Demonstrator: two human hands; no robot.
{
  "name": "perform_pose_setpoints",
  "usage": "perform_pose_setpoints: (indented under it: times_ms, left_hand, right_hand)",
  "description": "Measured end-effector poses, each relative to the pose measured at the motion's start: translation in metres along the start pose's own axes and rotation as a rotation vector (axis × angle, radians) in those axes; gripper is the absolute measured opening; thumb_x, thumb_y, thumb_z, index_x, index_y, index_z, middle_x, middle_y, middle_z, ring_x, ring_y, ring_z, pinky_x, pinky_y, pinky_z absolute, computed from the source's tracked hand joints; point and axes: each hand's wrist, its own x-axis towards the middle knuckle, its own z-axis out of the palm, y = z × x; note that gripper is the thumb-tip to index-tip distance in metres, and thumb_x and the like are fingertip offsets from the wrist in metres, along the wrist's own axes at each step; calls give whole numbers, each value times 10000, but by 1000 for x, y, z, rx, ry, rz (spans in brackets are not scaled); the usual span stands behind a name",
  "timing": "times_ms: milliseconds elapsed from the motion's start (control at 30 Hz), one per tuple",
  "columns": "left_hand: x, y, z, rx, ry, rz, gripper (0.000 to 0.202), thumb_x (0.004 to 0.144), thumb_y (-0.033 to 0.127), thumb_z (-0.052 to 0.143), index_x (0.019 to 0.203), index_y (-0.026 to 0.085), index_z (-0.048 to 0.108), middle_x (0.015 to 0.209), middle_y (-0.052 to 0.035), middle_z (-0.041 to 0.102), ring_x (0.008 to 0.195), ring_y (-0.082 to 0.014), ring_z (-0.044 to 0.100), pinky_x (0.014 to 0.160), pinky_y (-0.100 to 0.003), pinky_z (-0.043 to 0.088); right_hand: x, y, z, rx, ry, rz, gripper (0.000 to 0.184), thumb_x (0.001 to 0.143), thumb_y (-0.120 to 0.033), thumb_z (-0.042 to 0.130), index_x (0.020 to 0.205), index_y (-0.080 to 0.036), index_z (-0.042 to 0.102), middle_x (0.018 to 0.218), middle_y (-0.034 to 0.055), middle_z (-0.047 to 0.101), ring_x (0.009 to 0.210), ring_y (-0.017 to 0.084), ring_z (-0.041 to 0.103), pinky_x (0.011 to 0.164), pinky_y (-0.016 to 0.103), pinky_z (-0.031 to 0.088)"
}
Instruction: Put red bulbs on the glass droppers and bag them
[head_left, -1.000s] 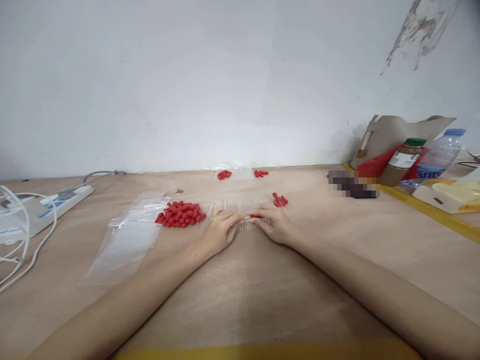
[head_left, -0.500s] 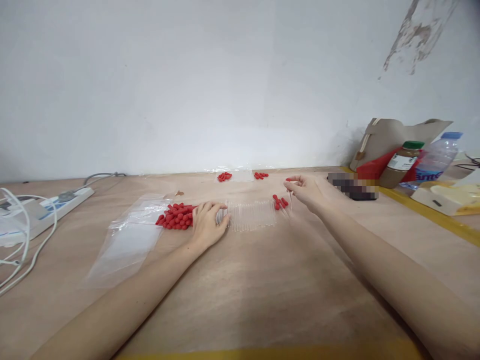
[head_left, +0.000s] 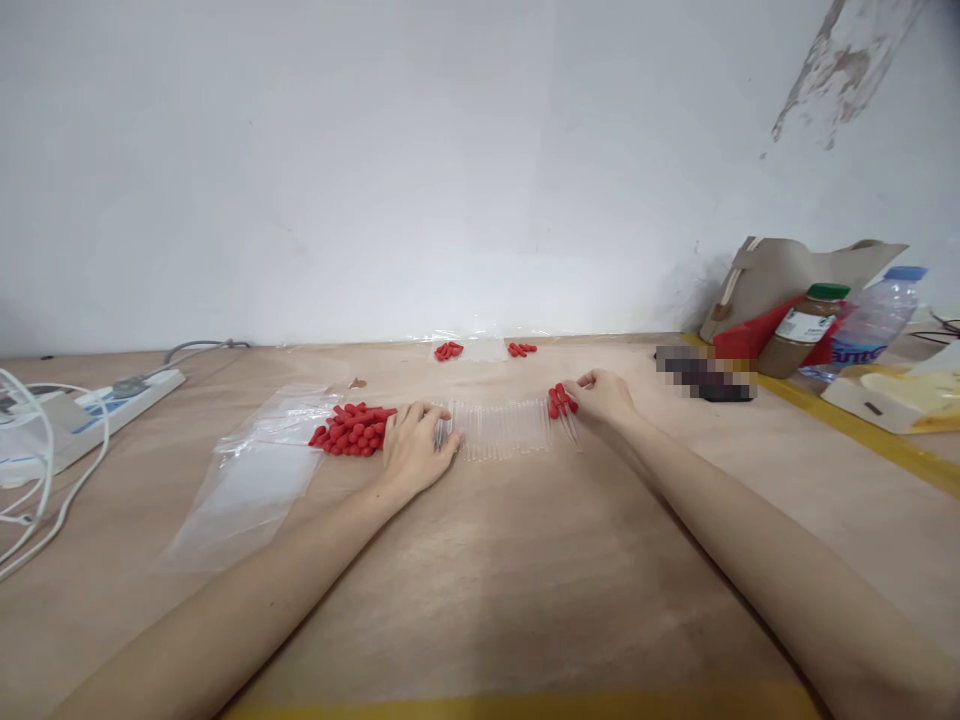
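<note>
My left hand [head_left: 420, 440] rests at the left end of a row of clear tubes [head_left: 502, 430], thumb and fingers apart. Left of it, partly behind its fingers, is a heap of red rubber bulbs [head_left: 356, 430]. My right hand [head_left: 604, 395] is down at the row's right end, its thumb and fingertips pinched at a dropper with a red bulb. Beside those fingertips lies a small cluster of droppers [head_left: 559, 402], red bulbs pointing away from me and clear tubes toward me. The fingers partly hide the pinched one.
Clear plastic bags [head_left: 255, 480] lie left of the heap. Two small red groups [head_left: 448, 351] sit near the wall. A power strip [head_left: 97, 425] with cables is at left. On the right are a blurred dark object [head_left: 705, 375], a green-capped bottle [head_left: 806, 330] and a clear bottle [head_left: 877, 315].
My right hand has come down and slightly nearer, bringing the held dropper from above the table to the cluster. My left hand has stayed by the tube row.
</note>
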Motion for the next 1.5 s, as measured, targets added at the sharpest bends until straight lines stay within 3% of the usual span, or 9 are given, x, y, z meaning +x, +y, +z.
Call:
perform_pose_setpoints:
  times_ms: [167,300,567,767,933,1033,1133,1300,1500]
  left_hand:
    - [10,-1,-2,89,-29,-60,264,742,445,536,779,191,598,846,-79,566,887,-277,484,766,-408,349]
    - [18,-2,0,98,-78,-95,228,698,425,574,690,200,612,823,-74,574,879,-283,491,768,-422,346]
    - [41,3,3,197,-206,-179,237,647,384,581,594,163,647,805,-142,590,880,-341,501,742,-458,366]
    - [57,4,10,198,-260,-199,267,630,369,585,504,134,581,738,-174,583,842,-361,507,642,-434,404]
    - [48,5,0,135,-269,-86,240,751,300,482,605,146,593,791,-148,589,853,-315,501,663,-403,386]
    - [32,4,-16,93,-270,21,180,806,269,443,734,165,571,829,-101,602,861,-280,500,709,-405,354]
    - [15,2,-26,19,-222,178,145,852,240,407,779,180,517,779,-51,607,785,-222,515,742,-392,317]
    - [-4,-4,-20,-118,-135,280,133,882,209,379,856,192,508,815,-18,632,761,-171,549,869,-399,249]
    - [-8,-7,-9,-177,-101,315,192,883,199,382,939,217,564,927,-40,660,839,-180,584,927,-419,199]
  right_hand:
    - [5,9,-3,-112,-185,104,396,599,-564,548,533,-174,561,539,31,557,493,144,501,429,244,319]
    - [7,10,0,-120,-212,96,394,603,-550,545,472,-179,532,462,15,500,432,130,463,406,246,292]
    - [9,10,-5,47,-94,137,293,558,-436,619,453,-163,597,454,58,566,489,174,532,459,263,346]
    - [1,2,-5,237,58,64,353,698,-481,500,700,-157,639,727,60,664,674,154,598,579,227,423]
    - [-19,-22,1,547,189,-214,347,682,-416,586,869,-124,574,716,45,588,624,132,543,567,243,439]
    - [-41,-36,7,521,92,-544,309,751,-290,538,1024,-148,542,735,26,523,630,128,507,595,272,444]
    - [-66,-44,12,386,-28,-780,198,787,-218,500,951,-190,608,784,42,500,730,149,511,675,305,447]
    - [-92,-48,15,374,-126,-851,181,798,-189,499,925,-205,627,827,48,534,776,153,524,721,316,448]
    - [-92,-42,18,415,-161,-858,171,791,-178,518,923,-200,624,839,53,557,780,153,537,725,317,452]
